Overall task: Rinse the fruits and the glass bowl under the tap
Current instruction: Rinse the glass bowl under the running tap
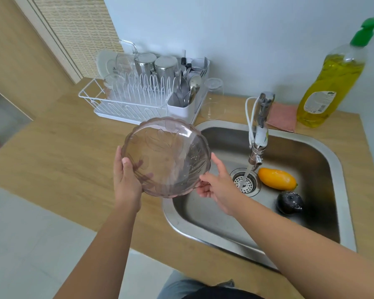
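A clear, pink-tinted glass bowl (166,155) with a scalloped rim is held tilted above the sink's left edge, water drops on its inside. My left hand (125,180) grips its left rim, thumb inside and fingers behind the glass. My right hand (216,182) holds the lower right rim with curled fingers. The tap (260,130) runs, and a thin stream falls onto the drain (245,182). In the steel sink (203,225) lie an orange-yellow fruit (276,179) and a dark purple fruit (289,202), both right of the stream.
A white dish rack (138,100) with cups, plates and cutlery stands behind the bowl. An upturned glass (214,100) stands beside it. A pink cloth (282,117) and a yellow dish-soap bottle (330,83) are at the back right on the wooden counter (63,158).
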Demonstrator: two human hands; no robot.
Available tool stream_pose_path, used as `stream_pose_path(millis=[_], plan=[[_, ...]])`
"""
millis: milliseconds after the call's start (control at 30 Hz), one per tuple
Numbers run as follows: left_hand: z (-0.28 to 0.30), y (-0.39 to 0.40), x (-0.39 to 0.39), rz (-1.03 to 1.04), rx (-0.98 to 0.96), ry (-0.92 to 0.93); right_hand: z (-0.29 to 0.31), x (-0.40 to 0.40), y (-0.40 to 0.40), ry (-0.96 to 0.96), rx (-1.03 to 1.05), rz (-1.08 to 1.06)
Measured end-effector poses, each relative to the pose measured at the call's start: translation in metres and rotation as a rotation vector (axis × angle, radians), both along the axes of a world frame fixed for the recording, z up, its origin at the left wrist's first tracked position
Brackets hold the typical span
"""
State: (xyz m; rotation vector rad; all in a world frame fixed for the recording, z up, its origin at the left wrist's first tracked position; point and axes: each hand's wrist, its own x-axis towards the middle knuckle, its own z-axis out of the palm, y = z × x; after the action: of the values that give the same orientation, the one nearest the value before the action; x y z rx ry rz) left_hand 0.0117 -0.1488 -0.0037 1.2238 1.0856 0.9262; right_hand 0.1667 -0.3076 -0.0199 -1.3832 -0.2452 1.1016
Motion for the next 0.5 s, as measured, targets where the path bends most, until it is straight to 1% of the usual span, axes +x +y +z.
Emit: stream_pose_path(millis=[100,300,500], plan=[[-0.003,0.01,-0.003,0.026,-0.013,0.059,0.001,-0.001,0.007,-0.022,-0.01,0.018],[-0.008,0.033,-0.016,0.027,0.028,0.303,0.0,-0.009,0.032,-0.017,0.008,0.027],[-0.012,0.055,-0.023,0.009,0.022,0.418,0.0,-0.014,0.053,-0.035,0.005,0.045]])
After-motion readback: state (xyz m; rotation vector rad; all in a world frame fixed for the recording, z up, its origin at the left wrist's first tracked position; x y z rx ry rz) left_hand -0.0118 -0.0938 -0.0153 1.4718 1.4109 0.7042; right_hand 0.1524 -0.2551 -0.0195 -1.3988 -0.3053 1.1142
